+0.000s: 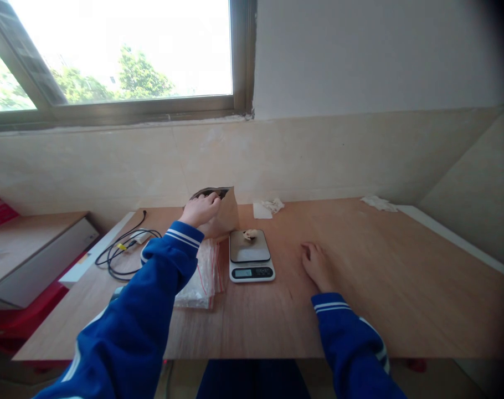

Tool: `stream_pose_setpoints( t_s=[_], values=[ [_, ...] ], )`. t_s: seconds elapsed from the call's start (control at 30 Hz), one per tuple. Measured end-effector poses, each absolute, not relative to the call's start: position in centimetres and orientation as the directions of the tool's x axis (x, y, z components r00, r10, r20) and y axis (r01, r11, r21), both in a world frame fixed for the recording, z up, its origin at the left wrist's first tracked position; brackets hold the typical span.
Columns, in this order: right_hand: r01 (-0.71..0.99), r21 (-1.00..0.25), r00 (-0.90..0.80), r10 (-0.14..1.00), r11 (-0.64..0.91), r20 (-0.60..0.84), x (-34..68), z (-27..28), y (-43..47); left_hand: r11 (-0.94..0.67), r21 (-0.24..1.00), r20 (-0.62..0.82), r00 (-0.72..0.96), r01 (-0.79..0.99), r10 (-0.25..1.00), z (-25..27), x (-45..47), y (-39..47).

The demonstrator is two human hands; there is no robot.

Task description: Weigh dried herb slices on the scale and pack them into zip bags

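My left hand (201, 209) is at the mouth of an upright brown paper bag (225, 215). Its fingers reach over the rim and the fingertips are hidden inside, so whether they grip anything does not show. Just right of the bag is a white digital kitchen scale (252, 275) with a metal plate. A small pale, brownish dried piece (250, 235) lies on that plate; its kind is unclear. My right hand (317, 266) rests on the table to the right of the scale, fingers loosely bent and slightly apart, holding nothing.
Clear zip bags with red seams (200, 282) lie stacked left of the scale, partly under my left sleeve. A black cable (108, 257) is coiled at the left. Crumpled white tissue (273, 205) and more tissue (379, 203) lie along the wooden table's (401, 288) back edge.
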State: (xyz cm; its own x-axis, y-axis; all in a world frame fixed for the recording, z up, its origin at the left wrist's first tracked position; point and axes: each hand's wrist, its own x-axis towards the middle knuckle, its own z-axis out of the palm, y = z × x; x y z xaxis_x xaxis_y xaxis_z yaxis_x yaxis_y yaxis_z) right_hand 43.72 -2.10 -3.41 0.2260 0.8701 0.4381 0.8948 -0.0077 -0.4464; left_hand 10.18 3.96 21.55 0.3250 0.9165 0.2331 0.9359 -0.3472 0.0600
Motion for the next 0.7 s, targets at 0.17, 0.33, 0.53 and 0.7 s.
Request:
stream_pose_setpoints(
  t_s=[0.17, 0.33, 0.53, 0.7],
  values=[
    [0.896, -0.444, 0.219, 0.868, 0.003, 0.446, 43.66, -3.23, -2.16, -0.226, 0.194, 0.243, 0.176, 0.955, 0.954, 21.64, 10.75, 3.39],
    [0.897, -0.442, 0.226, 0.874, -0.015, 0.43, 43.7, -3.26, -2.16, -0.22, 0.275, 0.281, 0.14, 0.936, 0.95, 21.63, 10.79, 3.32],
    [0.891, -0.454, 0.224, 0.87, -0.001, 0.438, 43.82, -3.5, -2.05, -0.309, 0.323, 0.403, 0.165, 0.895, 0.9, 21.41, 10.34, 3.74],
    [0.891, -0.454, 0.224, 0.864, 0.006, 0.452, 43.83, -3.65, -2.0, -0.317, 0.284, 0.458, 0.162, 0.905, 0.874, 21.72, 9.96, 4.06]
  ],
)
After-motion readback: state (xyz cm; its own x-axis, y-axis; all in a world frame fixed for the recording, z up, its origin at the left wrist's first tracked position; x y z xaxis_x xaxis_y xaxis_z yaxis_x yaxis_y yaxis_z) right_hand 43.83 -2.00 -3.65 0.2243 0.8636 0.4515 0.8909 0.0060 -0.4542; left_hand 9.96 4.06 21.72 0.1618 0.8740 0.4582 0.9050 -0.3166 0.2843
